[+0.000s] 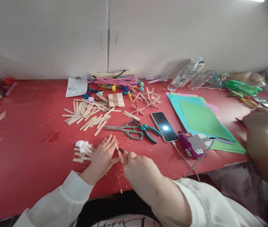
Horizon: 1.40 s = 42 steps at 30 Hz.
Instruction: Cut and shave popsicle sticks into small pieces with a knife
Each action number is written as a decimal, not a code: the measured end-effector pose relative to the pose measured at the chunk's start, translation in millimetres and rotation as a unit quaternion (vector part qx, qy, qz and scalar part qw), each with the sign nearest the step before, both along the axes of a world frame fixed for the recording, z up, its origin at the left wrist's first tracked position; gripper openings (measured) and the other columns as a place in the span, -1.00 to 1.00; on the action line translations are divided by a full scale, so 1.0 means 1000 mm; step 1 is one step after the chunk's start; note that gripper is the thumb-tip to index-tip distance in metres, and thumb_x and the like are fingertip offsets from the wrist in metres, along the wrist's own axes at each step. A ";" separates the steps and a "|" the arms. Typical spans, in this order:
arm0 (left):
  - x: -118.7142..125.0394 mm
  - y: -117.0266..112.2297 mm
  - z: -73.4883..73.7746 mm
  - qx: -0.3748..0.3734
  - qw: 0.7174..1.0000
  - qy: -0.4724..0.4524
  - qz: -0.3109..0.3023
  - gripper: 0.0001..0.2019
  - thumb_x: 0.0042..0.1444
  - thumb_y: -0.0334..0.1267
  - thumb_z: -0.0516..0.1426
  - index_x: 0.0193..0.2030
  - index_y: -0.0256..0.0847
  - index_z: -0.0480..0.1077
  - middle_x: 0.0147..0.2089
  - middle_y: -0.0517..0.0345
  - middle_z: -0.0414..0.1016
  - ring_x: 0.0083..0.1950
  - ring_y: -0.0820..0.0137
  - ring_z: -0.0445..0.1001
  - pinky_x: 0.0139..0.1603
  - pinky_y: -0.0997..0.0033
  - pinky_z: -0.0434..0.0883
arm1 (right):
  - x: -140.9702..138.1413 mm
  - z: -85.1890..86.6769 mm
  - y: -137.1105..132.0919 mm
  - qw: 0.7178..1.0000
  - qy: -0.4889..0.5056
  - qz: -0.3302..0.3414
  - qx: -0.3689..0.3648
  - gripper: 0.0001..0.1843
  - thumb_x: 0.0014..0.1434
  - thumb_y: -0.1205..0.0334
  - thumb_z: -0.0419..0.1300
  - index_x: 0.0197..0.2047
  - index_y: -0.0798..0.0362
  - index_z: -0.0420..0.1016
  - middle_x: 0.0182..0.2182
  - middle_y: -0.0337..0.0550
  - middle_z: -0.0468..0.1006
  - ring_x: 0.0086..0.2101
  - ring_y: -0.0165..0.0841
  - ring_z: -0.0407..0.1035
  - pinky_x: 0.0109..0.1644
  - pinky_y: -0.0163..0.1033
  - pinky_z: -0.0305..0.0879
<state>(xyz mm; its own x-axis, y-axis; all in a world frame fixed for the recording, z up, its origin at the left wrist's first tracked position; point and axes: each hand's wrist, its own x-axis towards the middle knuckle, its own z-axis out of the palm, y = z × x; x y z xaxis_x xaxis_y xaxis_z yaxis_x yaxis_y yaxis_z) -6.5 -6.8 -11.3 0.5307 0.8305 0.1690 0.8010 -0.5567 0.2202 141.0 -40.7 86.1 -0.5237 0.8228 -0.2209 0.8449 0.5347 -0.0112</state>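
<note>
My left hand (103,155) lies flat with its fingers stretched out, its thumb and fingertips against a wooden craft stick (118,147) on the table. My right hand (134,165) is closed in a fist around what looks like a craft knife (122,150), its dark tip at that stick; the handle is mostly hidden. Pale wood shavings lie about both hands. Beside my left hand are several craft sticks (78,160) and a crumpled white tissue (83,146). Beyond my hands lie grey-green scissors (124,127) and teal-handled pliers (150,130).
Behind lie a heap of craft sticks (86,112), a bundled stack (116,100) and pink pipe cleaners (115,80). To the right are a cabled phone (164,126), a purple case (189,143), coloured paper (200,116) and a bottle (185,75). Another person's hand (258,118) is at far right.
</note>
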 end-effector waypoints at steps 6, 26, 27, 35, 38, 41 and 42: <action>0.002 0.001 0.002 -0.008 1.000 0.009 -0.008 -0.50 0.17 -0.05 0.02 0.09 -0.44 0.32 0.19 -0.27 0.29 0.25 0.10 0.22 0.20 0.10 0.24 | 0.002 0.018 0.020 0.993 -0.052 0.048 -0.096 -0.80 -0.02 0.53 0.15 -0.38 0.13 0.56 -0.39 0.01 0.58 -0.42 -0.32 0.46 -0.52 -0.37 0.25; 0.000 0.001 0.002 -0.010 1.000 0.006 0.009 -0.40 0.09 0.05 0.10 0.10 -0.44 0.32 0.17 -0.27 0.30 0.23 0.08 0.25 0.18 0.10 0.28 | 0.064 -0.050 -0.007 0.884 0.380 -0.217 -0.166 -0.58 0.11 0.28 0.04 0.03 0.06 0.47 -0.19 -0.09 0.58 -0.25 -0.25 0.44 -0.18 -0.21 0.30; 0.000 0.001 0.002 -0.009 1.000 0.009 0.010 -0.38 0.08 0.08 0.09 0.10 -0.43 0.32 0.18 -0.27 0.29 0.23 0.08 0.24 0.18 0.10 0.28 | 0.061 -0.046 -0.009 0.908 0.339 -0.210 -0.129 -0.58 0.11 0.31 0.03 0.04 0.05 0.46 -0.15 -0.07 0.56 -0.21 -0.23 0.45 -0.15 -0.20 0.30; -0.002 0.002 -0.004 -0.004 1.000 0.003 0.007 -0.28 0.08 0.22 -0.03 0.11 -0.45 0.31 0.18 -0.29 0.28 0.23 0.06 0.23 0.17 0.07 0.28 | 0.043 -0.030 -0.018 0.985 0.096 -0.142 -0.031 -0.56 0.17 0.35 0.01 0.13 0.03 0.35 -0.32 -0.14 0.55 -0.43 -0.31 0.49 -0.51 -0.33 0.19; -0.003 0.002 -0.004 -0.001 1.000 -0.001 0.007 -0.27 0.09 0.23 -0.06 0.11 -0.43 0.32 0.19 -0.26 0.28 0.22 0.06 0.24 0.16 0.08 0.28 | 0.040 -0.029 -0.020 0.992 0.052 -0.118 -0.014 -0.55 0.18 0.36 0.01 0.15 0.04 0.32 -0.33 -0.14 0.55 -0.45 -0.34 0.49 -0.55 -0.34 0.15; -0.002 0.002 -0.004 0.002 1.000 -0.001 0.003 -0.30 0.12 0.21 -0.08 0.10 -0.43 0.32 0.17 -0.25 0.31 0.23 0.07 0.24 0.16 0.09 0.29 | 0.034 -0.024 -0.021 0.995 0.013 -0.102 -0.009 -0.52 0.17 0.39 0.01 0.18 0.08 0.27 -0.33 -0.11 0.54 -0.47 -0.36 0.48 -0.58 -0.35 0.16; -0.002 0.002 -0.004 0.003 1.000 -0.002 0.002 -0.31 0.13 0.20 -0.09 0.10 -0.43 0.32 0.17 -0.24 0.32 0.23 0.07 0.24 0.15 0.09 0.29 | 0.032 -0.021 -0.021 0.995 0.000 -0.097 -0.011 -0.50 0.16 0.41 0.02 0.19 0.11 0.25 -0.32 -0.08 0.54 -0.46 -0.36 0.49 -0.58 -0.35 0.18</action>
